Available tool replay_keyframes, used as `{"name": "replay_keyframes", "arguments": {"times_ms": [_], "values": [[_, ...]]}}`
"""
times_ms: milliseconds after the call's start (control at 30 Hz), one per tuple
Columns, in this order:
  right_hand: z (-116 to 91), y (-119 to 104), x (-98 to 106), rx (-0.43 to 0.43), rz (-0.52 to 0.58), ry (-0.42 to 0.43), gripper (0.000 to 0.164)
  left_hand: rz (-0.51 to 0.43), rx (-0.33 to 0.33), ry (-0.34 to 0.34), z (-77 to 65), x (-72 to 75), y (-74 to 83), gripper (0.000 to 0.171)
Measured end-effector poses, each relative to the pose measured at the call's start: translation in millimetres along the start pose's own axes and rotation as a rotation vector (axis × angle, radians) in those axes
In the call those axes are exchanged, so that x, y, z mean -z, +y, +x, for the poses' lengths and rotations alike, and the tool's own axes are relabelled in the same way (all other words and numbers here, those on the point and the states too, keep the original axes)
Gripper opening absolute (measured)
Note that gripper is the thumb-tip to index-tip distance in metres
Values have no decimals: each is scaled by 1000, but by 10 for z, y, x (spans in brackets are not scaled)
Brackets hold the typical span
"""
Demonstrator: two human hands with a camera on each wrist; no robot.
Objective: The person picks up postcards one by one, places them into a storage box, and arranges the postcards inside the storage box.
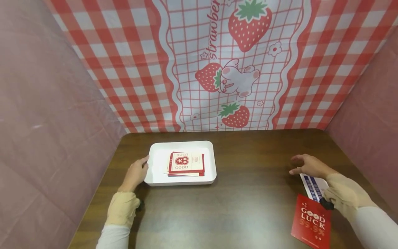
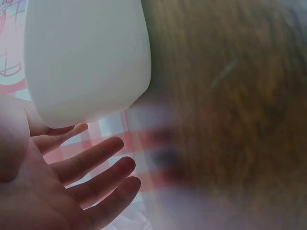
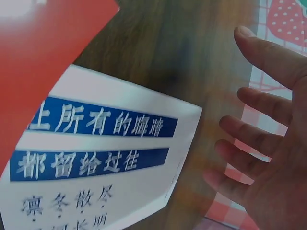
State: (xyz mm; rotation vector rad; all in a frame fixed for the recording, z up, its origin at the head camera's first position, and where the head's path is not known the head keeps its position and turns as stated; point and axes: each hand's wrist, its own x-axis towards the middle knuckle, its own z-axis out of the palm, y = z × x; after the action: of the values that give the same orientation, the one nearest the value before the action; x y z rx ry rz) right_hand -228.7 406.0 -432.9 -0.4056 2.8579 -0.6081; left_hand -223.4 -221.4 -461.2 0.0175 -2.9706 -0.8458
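My left hand [image 1: 136, 174] is at the left end of a white tray [image 1: 183, 183], thumb and fingertips right at its rim. In the left wrist view the fingers [image 2: 98, 160] are spread and nearly straight beside the tray wall [image 2: 91, 62]. Inside the tray lies a stack of cards [image 1: 186, 164], the top one cream and red, printed GOOD LUCK. My right hand [image 1: 311, 166] hovers over the table on the right, fingers loosely extended, holding nothing. Below it lie a white card with blue bands [image 3: 110, 136] and a red GOOD LUCK card [image 1: 312, 223] overlapping it.
The brown wooden table [image 1: 236, 207] has its far edge against a red checked strawberry cloth [image 1: 236, 86]. Pink cloth walls [image 1: 56, 131] close in both sides.
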Motion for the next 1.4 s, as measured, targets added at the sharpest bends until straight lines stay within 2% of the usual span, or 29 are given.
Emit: {"name": "replay_keyframes", "arguments": {"times_ms": [267,467,567,867,1200,1400], "values": [[-17,172,35,17,-71,-19,77,-5,-17,17,-1,4,17,43],[-82,216,43,-48,-145,-123,93,1,-6,9,-11,-1,10,43],[-128,240,27,-69,-166,-158,95,-1,-1,8,-10,-4,10,43],[-207,347,-65,-71,-232,-136,99,10,0,9,-14,-21,3,43],[-207,361,-48,-70,-255,-102,100,16,-3,18,-24,-16,6,43],[-218,382,-20,-119,-245,-142,109,16,-1,15,-11,4,21,43]]}}
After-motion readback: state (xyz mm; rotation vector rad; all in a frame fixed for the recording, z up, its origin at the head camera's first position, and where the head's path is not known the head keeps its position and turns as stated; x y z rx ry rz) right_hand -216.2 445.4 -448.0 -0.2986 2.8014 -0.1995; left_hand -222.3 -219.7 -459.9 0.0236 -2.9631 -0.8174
